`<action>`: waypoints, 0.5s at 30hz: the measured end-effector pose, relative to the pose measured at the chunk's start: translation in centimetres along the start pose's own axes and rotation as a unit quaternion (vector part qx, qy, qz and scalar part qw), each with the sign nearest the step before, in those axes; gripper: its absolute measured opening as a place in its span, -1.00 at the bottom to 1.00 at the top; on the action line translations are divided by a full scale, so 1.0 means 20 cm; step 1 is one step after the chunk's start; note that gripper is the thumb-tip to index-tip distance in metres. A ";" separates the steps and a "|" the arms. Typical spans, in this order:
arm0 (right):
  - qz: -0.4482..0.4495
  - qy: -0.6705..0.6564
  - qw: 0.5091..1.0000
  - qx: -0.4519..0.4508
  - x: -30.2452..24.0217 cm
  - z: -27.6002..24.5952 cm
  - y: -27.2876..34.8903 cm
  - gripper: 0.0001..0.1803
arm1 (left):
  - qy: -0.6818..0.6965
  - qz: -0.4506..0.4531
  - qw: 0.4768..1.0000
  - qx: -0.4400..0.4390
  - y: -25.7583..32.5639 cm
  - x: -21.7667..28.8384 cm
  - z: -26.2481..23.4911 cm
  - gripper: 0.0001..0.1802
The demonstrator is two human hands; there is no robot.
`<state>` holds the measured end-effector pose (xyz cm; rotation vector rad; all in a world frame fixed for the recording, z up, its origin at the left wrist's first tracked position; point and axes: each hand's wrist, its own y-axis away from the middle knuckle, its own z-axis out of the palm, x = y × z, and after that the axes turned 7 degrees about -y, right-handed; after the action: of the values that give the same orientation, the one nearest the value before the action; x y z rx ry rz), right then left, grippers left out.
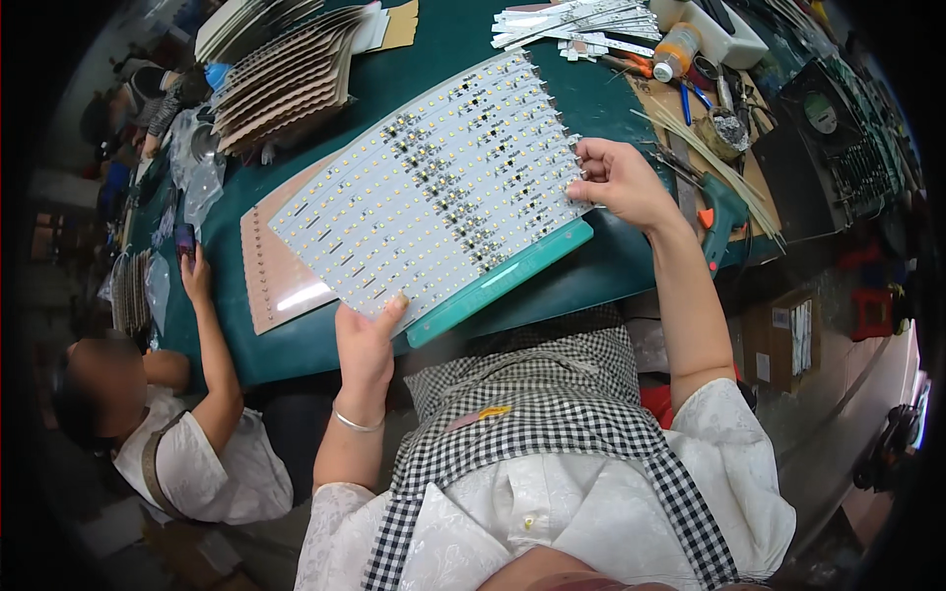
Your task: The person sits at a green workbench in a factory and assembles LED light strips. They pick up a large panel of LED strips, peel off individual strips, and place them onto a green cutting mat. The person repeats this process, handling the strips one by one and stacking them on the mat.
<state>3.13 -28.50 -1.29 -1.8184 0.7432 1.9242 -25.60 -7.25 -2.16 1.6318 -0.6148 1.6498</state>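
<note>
A white LED circuit board panel (394, 197), covered in rows of small yellowish LEDs and dark components, is held tilted above the green table. My left hand (367, 340) grips its near left corner, thumb on top. At the right edge, my right hand (621, 182) pinches the panel between thumb and fingers. Along the near side of the panel lies a teal plastic strip (503, 281), close to the table's front edge. Partly under the panel rests a pinkish-brown board (281, 261) with a row of small points along its left edge.
Stacked brown boards (286, 84) stand at the back left. White LED strips (581, 22) lie at the back. To the right are a bottle (677, 51), pliers, thin sticks and a green glue gun (724, 212). At left, another person (197, 433) holds a phone (185, 239).
</note>
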 end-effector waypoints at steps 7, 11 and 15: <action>0.011 -0.017 0.999 -0.026 -0.03 -0.03 0.03 -0.76 | 0.011 0.040 0.999 -0.024 -0.07 0.10 -0.01 -0.28; -0.016 -0.009 1.000 -0.020 0.01 -0.03 0.04 -0.76 | 0.004 0.031 0.999 -0.007 -0.10 0.07 0.00 -0.33; -0.002 0.071 0.997 -0.039 0.01 -0.05 0.02 -0.73 | 0.023 0.017 1.000 -0.001 -0.09 0.07 0.01 -0.40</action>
<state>3.68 -29.53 -1.41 -2.0188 0.7175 1.8596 -23.99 -5.95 -1.13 1.5851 -0.6242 1.7069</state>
